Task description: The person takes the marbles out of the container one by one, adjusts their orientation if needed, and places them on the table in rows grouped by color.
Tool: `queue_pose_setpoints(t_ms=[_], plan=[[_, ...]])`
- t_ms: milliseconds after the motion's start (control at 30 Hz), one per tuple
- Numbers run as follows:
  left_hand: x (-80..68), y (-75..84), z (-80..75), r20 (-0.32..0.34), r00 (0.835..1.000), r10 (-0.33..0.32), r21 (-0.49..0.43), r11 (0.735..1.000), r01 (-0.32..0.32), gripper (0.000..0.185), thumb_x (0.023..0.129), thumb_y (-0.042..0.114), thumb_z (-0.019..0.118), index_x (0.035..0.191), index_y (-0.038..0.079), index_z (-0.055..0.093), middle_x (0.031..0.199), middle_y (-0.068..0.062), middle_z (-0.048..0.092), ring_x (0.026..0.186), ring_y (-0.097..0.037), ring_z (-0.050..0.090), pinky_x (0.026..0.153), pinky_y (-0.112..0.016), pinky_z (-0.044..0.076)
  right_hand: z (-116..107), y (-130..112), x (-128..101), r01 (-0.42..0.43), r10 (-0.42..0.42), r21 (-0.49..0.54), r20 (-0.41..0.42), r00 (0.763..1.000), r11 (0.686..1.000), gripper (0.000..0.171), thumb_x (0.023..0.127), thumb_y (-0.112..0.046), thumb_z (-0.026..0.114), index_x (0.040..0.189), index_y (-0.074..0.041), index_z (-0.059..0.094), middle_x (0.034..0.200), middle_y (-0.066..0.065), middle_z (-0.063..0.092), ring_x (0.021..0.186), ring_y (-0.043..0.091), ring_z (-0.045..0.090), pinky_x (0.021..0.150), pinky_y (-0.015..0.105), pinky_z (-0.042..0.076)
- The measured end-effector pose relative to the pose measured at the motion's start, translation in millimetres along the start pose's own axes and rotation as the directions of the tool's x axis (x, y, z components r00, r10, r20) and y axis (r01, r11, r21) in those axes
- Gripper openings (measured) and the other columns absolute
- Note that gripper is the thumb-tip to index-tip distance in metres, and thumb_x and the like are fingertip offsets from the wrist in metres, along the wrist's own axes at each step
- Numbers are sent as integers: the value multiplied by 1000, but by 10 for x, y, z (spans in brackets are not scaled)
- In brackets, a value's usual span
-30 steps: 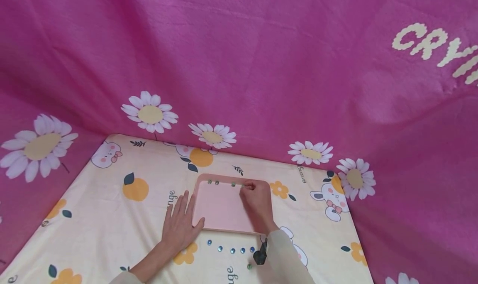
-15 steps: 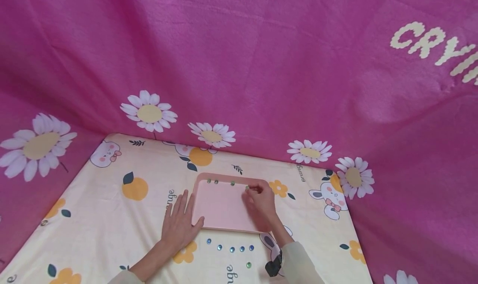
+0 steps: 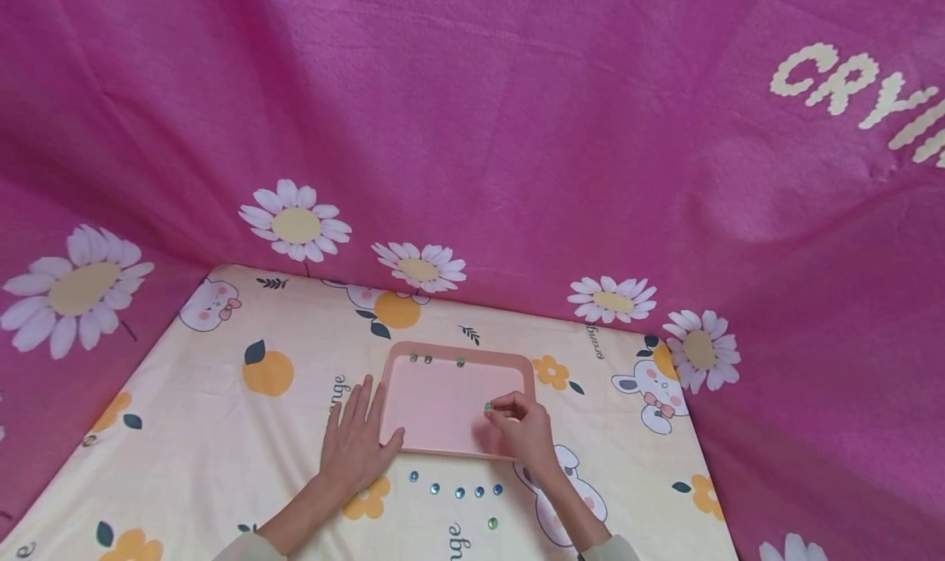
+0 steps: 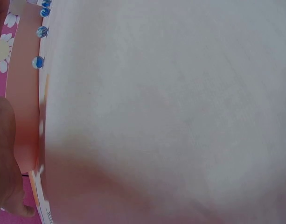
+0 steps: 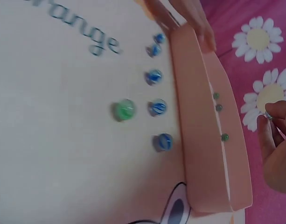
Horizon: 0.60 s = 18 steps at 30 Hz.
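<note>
In the head view my right hand (image 3: 530, 431) pinches a green marble (image 3: 489, 408) between thumb and fingertips, over the right part of a shallow pink tray (image 3: 443, 409). My left hand (image 3: 356, 442) lies with fingers spread at the tray's left side, its thumb over the front left corner. Along the tray's far wall sit a few small marbles: a pair of greenish ones (image 3: 421, 358) at the left and another green marble (image 3: 461, 362) further right. The right wrist view shows the pinching hand (image 5: 280, 149) beyond the tray.
In front of the tray, several blue marbles (image 3: 460, 492) stand in a row on the patterned cloth (image 3: 295, 471). A single green marble (image 3: 492, 523) lies nearer me. Far left is a small round brownish thing (image 3: 89, 440). A pink daisy-print curtain (image 3: 472, 175) hangs behind.
My right hand has drawn back from the tray's far wall toward me, with the green marble in its fingertips. The left hand and the other marbles stay put.
</note>
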State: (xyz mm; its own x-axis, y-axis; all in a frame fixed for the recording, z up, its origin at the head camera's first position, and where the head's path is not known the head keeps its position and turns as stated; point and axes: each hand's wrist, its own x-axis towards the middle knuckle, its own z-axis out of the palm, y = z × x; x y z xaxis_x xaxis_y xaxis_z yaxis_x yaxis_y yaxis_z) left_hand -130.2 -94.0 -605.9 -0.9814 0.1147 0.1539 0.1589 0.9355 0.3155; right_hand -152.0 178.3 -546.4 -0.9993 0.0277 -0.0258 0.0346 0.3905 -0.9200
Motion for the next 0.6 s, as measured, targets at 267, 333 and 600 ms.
queue_pose_setpoints(t_ms=[267, 333, 600], plan=[[-4, -1, 10, -7, 1000, 7, -2, 1000, -7, 85, 92, 53, 57, 154, 1, 33, 161, -21, 25, 145, -39, 27, 115, -60, 22, -77, 78, -325, -12, 15, -55, 58, 998, 998, 7, 86, -8, 76, 92, -10, 73, 88, -1, 71, 81, 16, 66, 71, 20, 55], [-5, -1, 10, -3, 1000, 5, 4, 1000, -5, 85, 92, 53, 56, 155, 1, 32, 161, -20, 25, 145, -39, 27, 115, -60, 22, -76, 96, -389, -25, 29, -78, 56, 998, 997, 8, 85, -8, 77, 91, -12, 73, 87, -3, 71, 79, 15, 65, 69, 20, 56], [-3, 0, 11, 9, 1000, 0, 3, 1000, 0, 84, 93, 54, 55, 155, 1, 32, 161, -20, 24, 146, -39, 26, 116, -59, 21, -49, 157, -614, -66, 73, -88, 83, 994, 994, 15, 81, -5, 75, 94, -11, 72, 80, -4, 67, 74, 14, 59, 62, 19, 49]])
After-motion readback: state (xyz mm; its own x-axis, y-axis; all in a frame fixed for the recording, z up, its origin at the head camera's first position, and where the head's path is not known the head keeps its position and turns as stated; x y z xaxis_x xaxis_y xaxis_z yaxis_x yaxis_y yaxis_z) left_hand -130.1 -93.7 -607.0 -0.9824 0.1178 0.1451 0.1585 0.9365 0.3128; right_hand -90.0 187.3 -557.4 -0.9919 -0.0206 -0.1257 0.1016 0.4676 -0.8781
